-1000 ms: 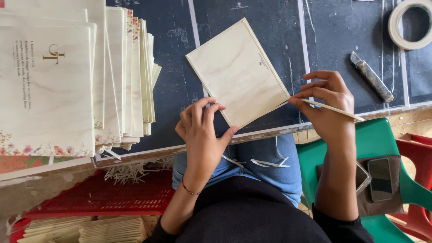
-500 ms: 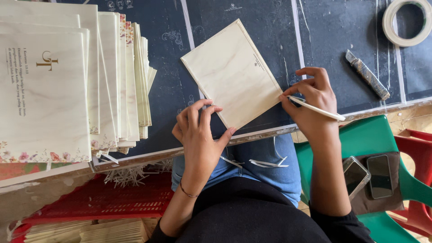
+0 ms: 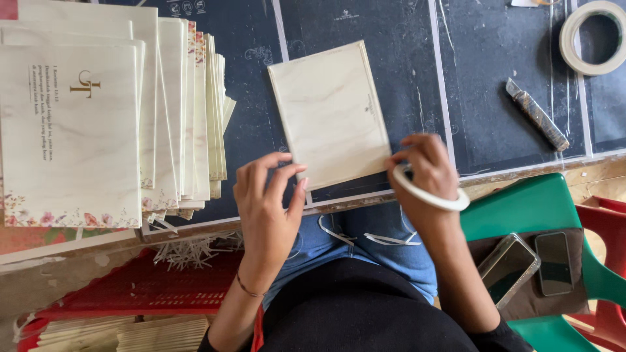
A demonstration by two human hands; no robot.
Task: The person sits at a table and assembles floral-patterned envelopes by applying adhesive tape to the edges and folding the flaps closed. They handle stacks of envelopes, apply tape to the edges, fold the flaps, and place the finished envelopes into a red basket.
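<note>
One pale, marble-patterned rectangular card (image 3: 330,114) lies flat on the dark cutting mat (image 3: 404,39), tilted slightly, its near edge just ahead of both hands. Left hand (image 3: 266,212): fingers spread and loosely curled, fingertips touching the card's near left corner, nothing clamped in it. Right hand (image 3: 427,176): closed on a thin white roll of tape (image 3: 429,193), pinched at the card's near right corner. Change noted: half a second ago the right hand held a slim white stick-like edge out to the side of the card; now the roll shows as a ring drawn in against the corner, and the card sits squarer to the body, which suggests tape is being brought to the card's edge. Beyond the right hand, on the mat: a narrow grey utility knife (image 3: 537,114) and, further off at the far corner, a second, wider roll of cream tape (image 3: 592,38). To the left of the left hand: a fanned stack of matching cream cards with floral lower borders (image 3: 111,117). Below the left hand, under the table edge: a red plastic crate (image 3: 117,293) holding bundles of cream paper pieces, with shredded offcuts (image 3: 195,251) spilling above it. Beside the right forearm: a green plastic chair (image 3: 541,208) bearing a brown pouch with two phones (image 3: 531,264) lying on it.
</note>
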